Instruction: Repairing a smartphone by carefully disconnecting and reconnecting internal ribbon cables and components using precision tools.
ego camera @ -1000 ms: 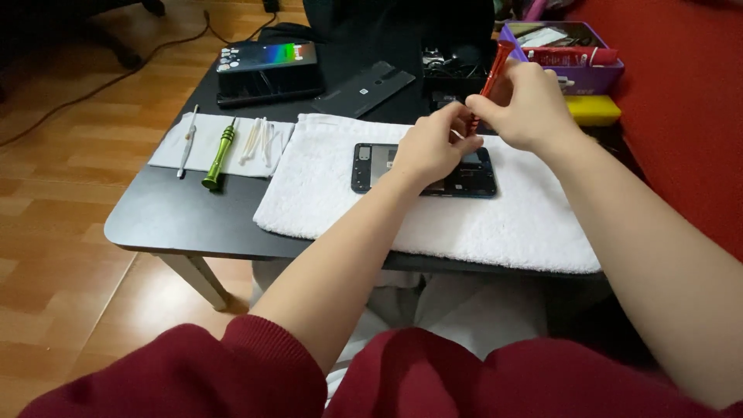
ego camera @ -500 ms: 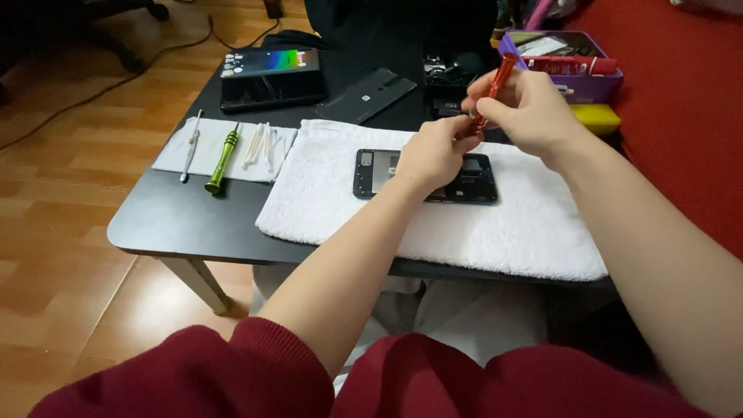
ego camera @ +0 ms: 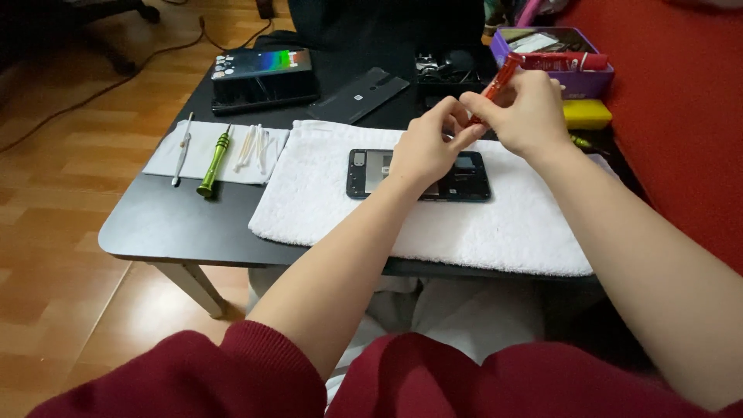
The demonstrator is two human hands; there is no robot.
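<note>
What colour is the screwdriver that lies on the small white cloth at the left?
Green, seen in the head view: the screwdriver on the cloth.

A slim red screwdriver (ego camera: pixel 501 77) is held up in the air, tilted, its upper end leaning away toward the far right. It hangs just above the far edge of the phone (ego camera: pixel 419 175). The phone is a dark opened handset lying flat, lengthwise, inner parts facing up, directly beneath the screwdriver.
</note>
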